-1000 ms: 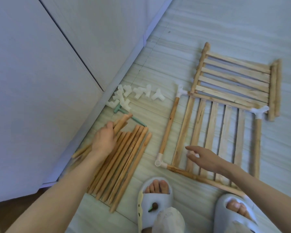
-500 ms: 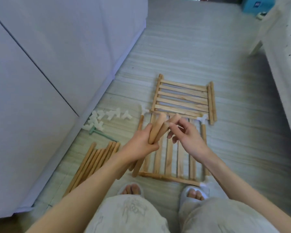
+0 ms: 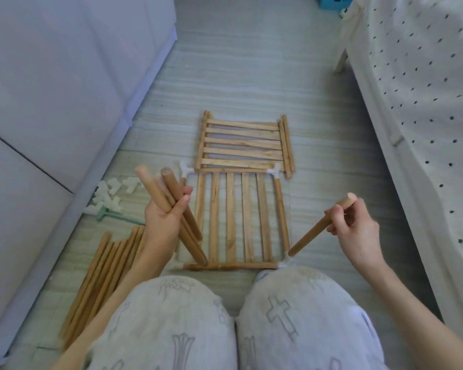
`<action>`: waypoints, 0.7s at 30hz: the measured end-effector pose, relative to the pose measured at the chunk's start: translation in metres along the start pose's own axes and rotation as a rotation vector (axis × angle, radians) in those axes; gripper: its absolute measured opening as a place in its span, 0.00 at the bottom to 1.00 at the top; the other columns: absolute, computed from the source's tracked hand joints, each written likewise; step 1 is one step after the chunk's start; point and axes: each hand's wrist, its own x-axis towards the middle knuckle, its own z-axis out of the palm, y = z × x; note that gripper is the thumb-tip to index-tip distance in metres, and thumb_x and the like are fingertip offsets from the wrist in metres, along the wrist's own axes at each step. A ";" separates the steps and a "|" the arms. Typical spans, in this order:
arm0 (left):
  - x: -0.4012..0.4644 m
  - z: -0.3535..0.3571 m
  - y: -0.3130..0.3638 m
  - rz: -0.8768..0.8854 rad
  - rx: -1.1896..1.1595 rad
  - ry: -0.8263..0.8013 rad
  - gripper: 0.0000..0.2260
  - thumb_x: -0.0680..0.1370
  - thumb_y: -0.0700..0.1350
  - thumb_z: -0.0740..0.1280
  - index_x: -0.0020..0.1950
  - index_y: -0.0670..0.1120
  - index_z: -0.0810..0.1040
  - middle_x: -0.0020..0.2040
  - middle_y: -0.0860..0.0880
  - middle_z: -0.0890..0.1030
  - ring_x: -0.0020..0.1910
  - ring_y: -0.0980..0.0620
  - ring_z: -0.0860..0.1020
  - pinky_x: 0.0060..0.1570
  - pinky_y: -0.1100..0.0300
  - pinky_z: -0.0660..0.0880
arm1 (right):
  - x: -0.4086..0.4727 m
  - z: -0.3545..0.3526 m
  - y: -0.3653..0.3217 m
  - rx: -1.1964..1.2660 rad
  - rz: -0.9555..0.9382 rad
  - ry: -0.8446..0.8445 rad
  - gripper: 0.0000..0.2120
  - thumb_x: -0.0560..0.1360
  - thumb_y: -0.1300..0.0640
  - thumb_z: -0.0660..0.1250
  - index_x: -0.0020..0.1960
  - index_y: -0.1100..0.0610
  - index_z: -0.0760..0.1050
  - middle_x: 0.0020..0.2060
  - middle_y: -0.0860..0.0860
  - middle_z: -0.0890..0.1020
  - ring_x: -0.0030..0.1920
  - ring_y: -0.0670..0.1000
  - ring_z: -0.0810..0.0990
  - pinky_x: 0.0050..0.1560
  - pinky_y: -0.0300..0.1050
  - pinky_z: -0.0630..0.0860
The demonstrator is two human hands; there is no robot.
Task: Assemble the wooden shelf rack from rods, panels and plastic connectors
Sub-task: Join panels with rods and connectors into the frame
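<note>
Now my left hand (image 3: 164,222) grips a bundle of rods (image 3: 171,206); my right hand (image 3: 356,231) pinches one rod (image 3: 314,232) above the floor panel (image 3: 238,217).

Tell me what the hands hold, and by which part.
The left hand grips a bundle of rods around their middle. The right hand holds a single rod near its upper end.

rods (image 3: 169,204) tan | connectors (image 3: 110,194) white | bedcover (image 3: 425,89) cream, black-dotted
</note>
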 end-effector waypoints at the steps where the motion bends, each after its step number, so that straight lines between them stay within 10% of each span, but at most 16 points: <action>1: -0.003 0.002 -0.001 0.004 0.001 -0.008 0.09 0.76 0.37 0.67 0.50 0.50 0.81 0.49 0.54 0.84 0.54 0.57 0.80 0.55 0.64 0.74 | -0.005 -0.002 0.007 -0.005 0.006 0.003 0.09 0.77 0.50 0.58 0.44 0.56 0.69 0.35 0.49 0.82 0.34 0.49 0.82 0.41 0.55 0.80; 21: -0.021 -0.007 0.000 -0.077 -0.063 0.016 0.11 0.76 0.36 0.67 0.53 0.49 0.80 0.54 0.49 0.83 0.58 0.53 0.79 0.63 0.51 0.71 | -0.030 0.003 0.013 -0.104 -0.128 -0.234 0.07 0.79 0.58 0.59 0.52 0.61 0.71 0.43 0.48 0.82 0.42 0.52 0.82 0.47 0.55 0.78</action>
